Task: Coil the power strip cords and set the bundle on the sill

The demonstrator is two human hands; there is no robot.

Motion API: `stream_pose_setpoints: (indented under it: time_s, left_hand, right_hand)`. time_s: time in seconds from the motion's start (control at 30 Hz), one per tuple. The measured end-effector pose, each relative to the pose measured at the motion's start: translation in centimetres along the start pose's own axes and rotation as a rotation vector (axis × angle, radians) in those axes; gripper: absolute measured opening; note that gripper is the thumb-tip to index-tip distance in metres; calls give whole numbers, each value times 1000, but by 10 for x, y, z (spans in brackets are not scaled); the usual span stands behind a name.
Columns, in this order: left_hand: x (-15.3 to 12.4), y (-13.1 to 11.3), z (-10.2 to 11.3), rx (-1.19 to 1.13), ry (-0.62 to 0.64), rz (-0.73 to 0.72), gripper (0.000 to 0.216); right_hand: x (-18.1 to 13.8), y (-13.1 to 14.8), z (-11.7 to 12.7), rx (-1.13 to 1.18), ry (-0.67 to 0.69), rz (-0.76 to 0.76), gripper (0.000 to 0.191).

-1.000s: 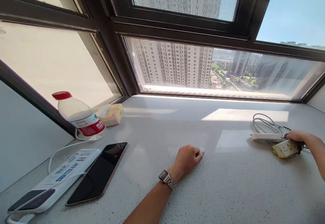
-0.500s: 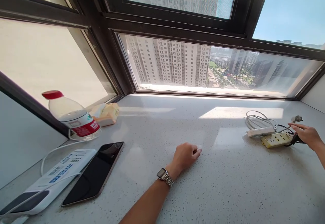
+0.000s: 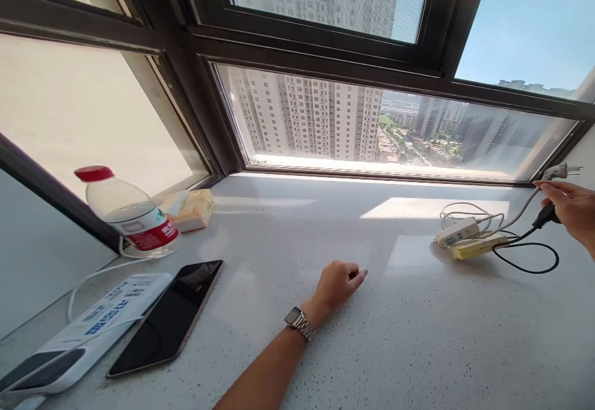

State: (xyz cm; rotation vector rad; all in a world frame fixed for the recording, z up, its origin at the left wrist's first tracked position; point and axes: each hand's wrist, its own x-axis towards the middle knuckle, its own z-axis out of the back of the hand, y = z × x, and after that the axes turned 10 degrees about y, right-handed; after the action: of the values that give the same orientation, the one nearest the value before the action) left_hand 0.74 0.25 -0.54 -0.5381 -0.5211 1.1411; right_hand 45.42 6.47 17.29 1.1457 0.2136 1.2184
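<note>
Two hands are being shown above a speckled desk (image 3: 418, 348) that is running below a wide window (image 3: 325, 119). At the left, a white power bank (image 3: 88, 329), a dark phone (image 3: 167, 320) and a red-capped bottle (image 3: 127, 212) are being carried by the desk. The left hand (image 3: 337, 283) is being rested on the desk, loosely curled and holding nothing. The right hand (image 3: 574, 209) is being kept raised at the right edge, pinched around a grey cord (image 3: 520, 212) and a black cord (image 3: 525, 255), with a white power strip (image 3: 458, 232) and a yellow power strip (image 3: 478, 248) lying on the desk just below.
</note>
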Motion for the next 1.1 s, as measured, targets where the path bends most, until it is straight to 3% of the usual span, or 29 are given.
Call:
stream_pose_setpoints:
  time_s: [0.1, 0.17, 0.23, 0.33, 0.43, 0.53, 0.67, 0.8, 0.9, 0.93, 1.0, 1.07, 1.1]
  left_hand:
    - [8, -30, 12, -260, -149, -131, 37]
    - [16, -62, 26, -452, -225, -266, 24]
    - [23, -94, 39, -631, -239, -433, 47]
    - [31, -127, 46, -935, -142, -651, 90]
    - [34, -136, 37, -1232, -55, -677, 106]
    - [35, -133, 26, -1371, -57, -571, 109]
    - [38, -125, 23, -1434, 27, -518, 91]
    - [43, -112, 21, -1366, 264, -437, 77]
    - [46, -104, 21, -1256, 385, -330, 65]
    - [47, -103, 23, -1259, 363, -317, 65]
    - [48, -102, 33, -1325, 204, -329, 70]
    - [46, -102, 49, -1416, -28, -372, 73]
    - [45, -101, 58, -1454, -138, -397, 71]
  right_hand:
    - [-14, 65, -4, -172, 142, 273, 29]
    - [-39, 106, -18, -215, 402, 462, 28]
    - [-70, 138, -41, -245, 679, 696, 28]
    - [-110, 166, -82, -250, 911, 917, 22]
    - [-128, 174, -113, -259, 1056, 927, 23]
    - [-134, 173, -132, -238, 988, 824, 40]
    - [-147, 170, -152, -57, 622, 776, 59]
    - [-159, 172, -163, 284, 213, 688, 55]
    - [-160, 175, -166, 555, 38, 617, 48]
    - [-160, 175, -168, 610, 24, 587, 44]
    - [-164, 169, -177, 639, 55, 521, 41]
    - [-171, 155, -193, 629, 220, 437, 52]
    - [-177, 145, -202, 632, 379, 386, 58]
